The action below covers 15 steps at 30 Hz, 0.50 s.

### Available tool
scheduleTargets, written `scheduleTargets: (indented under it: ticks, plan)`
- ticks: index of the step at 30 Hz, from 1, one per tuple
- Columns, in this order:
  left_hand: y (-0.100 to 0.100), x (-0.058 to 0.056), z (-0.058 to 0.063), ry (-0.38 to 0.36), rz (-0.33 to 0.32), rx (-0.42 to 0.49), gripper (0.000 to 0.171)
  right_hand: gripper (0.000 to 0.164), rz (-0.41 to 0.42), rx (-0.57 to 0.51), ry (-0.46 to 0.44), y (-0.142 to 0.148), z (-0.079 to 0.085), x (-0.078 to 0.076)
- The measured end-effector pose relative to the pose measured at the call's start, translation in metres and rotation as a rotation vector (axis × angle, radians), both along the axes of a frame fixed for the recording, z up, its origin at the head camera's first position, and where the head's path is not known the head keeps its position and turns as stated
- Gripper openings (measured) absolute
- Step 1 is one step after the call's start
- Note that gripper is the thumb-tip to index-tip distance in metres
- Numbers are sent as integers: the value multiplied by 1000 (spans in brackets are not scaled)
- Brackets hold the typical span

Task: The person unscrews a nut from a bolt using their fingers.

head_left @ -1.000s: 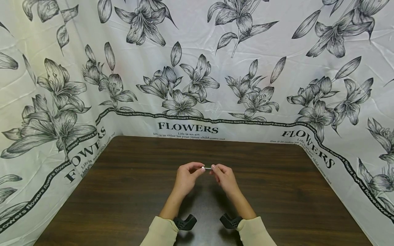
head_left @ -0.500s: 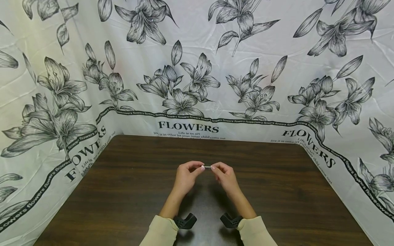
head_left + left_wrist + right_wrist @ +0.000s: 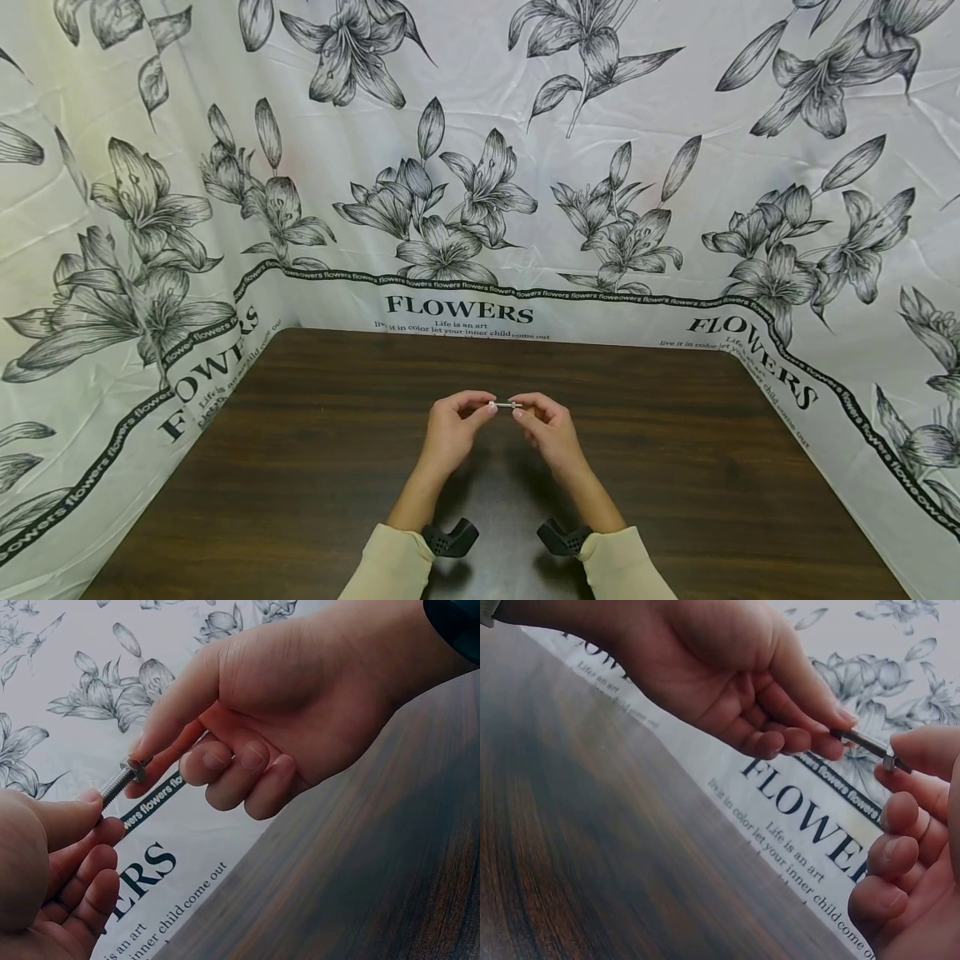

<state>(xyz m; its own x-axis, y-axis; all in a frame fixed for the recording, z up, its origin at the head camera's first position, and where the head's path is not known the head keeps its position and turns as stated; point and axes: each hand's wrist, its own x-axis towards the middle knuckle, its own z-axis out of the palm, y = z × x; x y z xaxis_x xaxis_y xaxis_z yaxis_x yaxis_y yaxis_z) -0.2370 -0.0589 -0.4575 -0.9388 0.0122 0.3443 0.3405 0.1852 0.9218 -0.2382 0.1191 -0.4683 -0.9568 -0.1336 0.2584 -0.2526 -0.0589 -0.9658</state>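
Between the two hands a small metal bolt (image 3: 504,405) lies roughly level above the table. My left hand (image 3: 452,429) pinches one end of it between thumb and index finger, hiding that end. A hex nut (image 3: 134,769) sits on the bolt's thread near the other end, and the bolt's tip pokes out past it in the left wrist view. The thumb and index finger of my right hand (image 3: 551,429) are around the nut (image 3: 889,761), one on each side. The other fingers of both hands are curled loosely in.
Dark brown wooden table (image 3: 300,467) below the hands. A white cloth (image 3: 615,100) with black flower drawings and lettering hangs around its back and sides. Black wrist devices (image 3: 452,539) sit on both wrists at the cuffs of the cream sleeves.
The right thumb and index finger have spread slightly, so the nut and bolt end now show between them in the head view. The left hand keeps its pinch, nearly still.
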Motion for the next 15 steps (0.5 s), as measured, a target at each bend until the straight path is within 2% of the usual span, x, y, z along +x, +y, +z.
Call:
scheduleTargets:
  ticks: [3, 10, 15]
  plan:
    - [0, 1, 0, -2, 1, -4, 10, 20, 27, -7, 4, 1, 4, 2]
    - [0, 0, 0, -5, 1, -22, 9, 23, 58, -7, 53, -1, 26, 15]
    - [0, -1, -1, -9, -2, -18, 9, 20, 60, -29, 65, -1, 27, 16]
